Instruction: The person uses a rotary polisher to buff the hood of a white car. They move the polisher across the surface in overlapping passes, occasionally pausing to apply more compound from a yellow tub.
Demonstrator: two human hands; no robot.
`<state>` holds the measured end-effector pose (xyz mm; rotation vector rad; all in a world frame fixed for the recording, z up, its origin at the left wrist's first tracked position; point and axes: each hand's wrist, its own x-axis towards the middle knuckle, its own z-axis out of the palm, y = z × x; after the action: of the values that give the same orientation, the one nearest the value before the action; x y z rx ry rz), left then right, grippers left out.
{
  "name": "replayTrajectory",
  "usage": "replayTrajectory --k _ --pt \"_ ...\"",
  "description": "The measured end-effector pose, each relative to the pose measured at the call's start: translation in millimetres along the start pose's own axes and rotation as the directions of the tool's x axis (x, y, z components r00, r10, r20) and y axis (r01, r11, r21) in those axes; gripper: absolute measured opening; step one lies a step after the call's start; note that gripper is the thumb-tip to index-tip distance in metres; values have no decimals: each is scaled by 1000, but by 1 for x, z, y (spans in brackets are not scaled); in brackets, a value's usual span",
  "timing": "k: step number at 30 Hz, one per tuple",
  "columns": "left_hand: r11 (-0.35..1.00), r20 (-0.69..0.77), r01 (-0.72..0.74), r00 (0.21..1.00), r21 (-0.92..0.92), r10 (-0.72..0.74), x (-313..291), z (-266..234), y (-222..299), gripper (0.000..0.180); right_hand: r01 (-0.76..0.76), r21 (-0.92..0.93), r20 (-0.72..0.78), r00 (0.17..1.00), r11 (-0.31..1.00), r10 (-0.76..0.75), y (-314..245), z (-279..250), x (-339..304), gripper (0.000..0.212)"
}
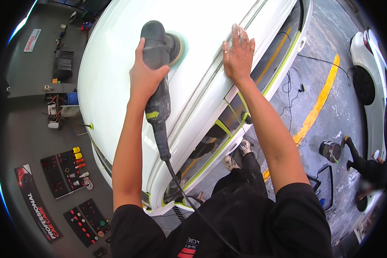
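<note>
A black electric car polisher (159,101) lies over the white car roof (112,86), its round pad (175,48) at the roof surface. My left hand (146,75) is closed round the polisher's head end, with the thumb across the body. From the polisher's rear a black power cord (189,200) runs down across my dark shirt. My right hand (239,56), specked with white residue, rests flat on the roof's right edge beside the trim groove, fingers stretched and holding nothing. Yellow-green masking tape (221,128) lines the side windows below it.
Another white car (370,86) stands at the far right, with a person in dark clothes (370,172) next to it. A dark bucket (330,150), a black tray (325,187) and loose cables (289,99) are on the floor. Tool panels (66,172) hang on the left wall.
</note>
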<state>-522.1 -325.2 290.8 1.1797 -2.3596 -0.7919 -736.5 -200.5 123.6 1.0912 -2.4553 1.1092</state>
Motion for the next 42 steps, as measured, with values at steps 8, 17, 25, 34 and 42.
replayTrajectory --k 8,17,25,34,42 --pt "999 12 -52 999 12 52 23 15 16 104 -15 19 -5 1000 1000 15 0 1 0 67" --pt "984 43 -179 983 15 178 93 57 47 106 -35 46 -9 999 998 35 -2 -6 0 67" --pt "981 68 -188 980 48 185 125 74 71 106 -58 115 7 998 992 58 -2 -10 2 69" --pt "977 66 -209 976 52 205 151 88 83 108 -65 135 13 998 989 63 1 -10 2 69" --pt "975 61 -220 974 42 217 139 82 72 107 -54 93 4 999 994 54 -2 -8 1 68"
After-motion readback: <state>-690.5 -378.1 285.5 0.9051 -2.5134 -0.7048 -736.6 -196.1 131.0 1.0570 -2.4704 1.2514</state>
